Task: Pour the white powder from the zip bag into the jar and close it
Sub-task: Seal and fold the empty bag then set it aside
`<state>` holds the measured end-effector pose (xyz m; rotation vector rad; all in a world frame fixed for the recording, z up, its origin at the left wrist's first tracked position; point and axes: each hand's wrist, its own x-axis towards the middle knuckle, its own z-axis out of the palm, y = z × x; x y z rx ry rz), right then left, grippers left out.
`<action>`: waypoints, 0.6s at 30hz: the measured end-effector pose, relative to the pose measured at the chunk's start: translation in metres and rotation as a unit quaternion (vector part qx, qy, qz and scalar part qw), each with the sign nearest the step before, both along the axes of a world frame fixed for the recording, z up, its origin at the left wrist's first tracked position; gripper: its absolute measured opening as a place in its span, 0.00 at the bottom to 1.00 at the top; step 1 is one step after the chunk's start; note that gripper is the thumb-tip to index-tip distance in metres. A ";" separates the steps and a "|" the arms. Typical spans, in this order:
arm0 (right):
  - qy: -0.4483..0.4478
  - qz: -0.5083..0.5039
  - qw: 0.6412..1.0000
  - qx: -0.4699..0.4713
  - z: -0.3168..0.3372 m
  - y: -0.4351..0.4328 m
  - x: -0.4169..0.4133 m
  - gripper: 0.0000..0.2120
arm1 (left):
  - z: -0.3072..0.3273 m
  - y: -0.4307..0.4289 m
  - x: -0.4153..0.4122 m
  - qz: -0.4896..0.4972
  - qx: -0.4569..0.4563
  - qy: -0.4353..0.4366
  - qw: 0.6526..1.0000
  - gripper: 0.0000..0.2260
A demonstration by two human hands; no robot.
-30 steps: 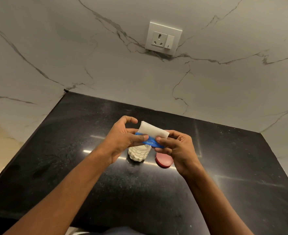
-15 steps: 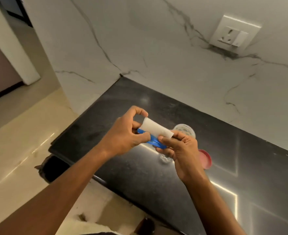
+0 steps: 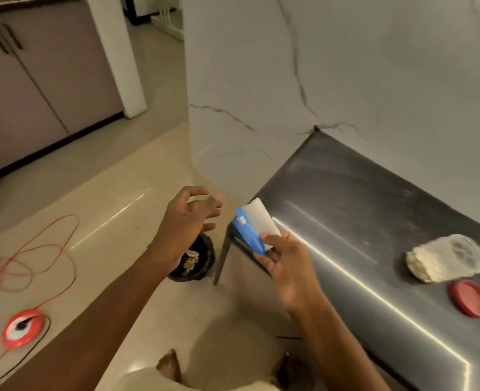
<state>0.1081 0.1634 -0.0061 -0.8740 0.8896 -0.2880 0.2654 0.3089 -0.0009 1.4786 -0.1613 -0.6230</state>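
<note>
My right hand [image 3: 288, 266] grips a small zip bag [image 3: 254, 224] with a blue seal strip and white body, held over the left edge of the black counter [image 3: 360, 210]. My left hand [image 3: 189, 218] is off the bag, fingers spread, out over the floor to the left of it. The clear ribbed jar [image 3: 447, 258], filled with white powder, stands blurred at the right of the counter with no lid on. Its red lid [image 3: 471, 299] lies flat just in front of the jar.
A black bin [image 3: 196, 258] with rubbish in it stands on the floor below my left hand. A red cable [image 3: 35, 249] and a red reel [image 3: 21, 328] lie on the cream floor at left. A white marble wall [image 3: 346, 80] backs the counter; brown cabinets [image 3: 35, 94] stand far left.
The view has swung left toward the floor. My left hand has let go of the zip bag and moved left; my right hand alone keeps the bag, now away from the jar.
</note>
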 end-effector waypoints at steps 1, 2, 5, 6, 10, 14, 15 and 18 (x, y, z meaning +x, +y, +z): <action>0.008 -0.002 1.000 0.010 -0.007 0.019 0.019 0.18 | -0.013 0.017 0.012 0.030 0.014 0.006 0.999 0.13; 0.017 -0.002 1.000 0.017 -0.015 0.038 0.036 0.18 | -0.026 0.034 0.022 0.054 0.033 0.011 0.998 0.09; 0.042 0.009 0.999 0.013 -0.048 0.086 0.081 0.12 | -0.070 0.075 0.045 0.095 0.102 0.019 0.990 0.03; 0.063 0.012 0.998 0.007 -0.063 0.099 0.096 0.11 | -0.085 0.086 0.052 0.102 0.127 0.023 0.986 0.03; 0.149 0.004 0.989 -0.009 -0.144 0.123 0.143 0.11 | -0.152 0.113 0.070 0.102 0.210 0.038 0.972 0.05; 0.247 0.068 0.963 -0.077 -0.257 0.117 0.177 0.08 | -0.237 0.121 0.081 0.104 0.257 0.057 0.959 0.06; 0.269 0.084 0.955 -0.097 -0.289 0.114 0.185 0.08 | -0.262 0.121 0.085 0.099 0.265 0.064 0.957 0.07; 0.309 0.105 0.937 -0.126 -0.385 0.102 0.205 0.09 | -0.341 0.116 0.098 0.084 0.273 0.072 0.956 0.08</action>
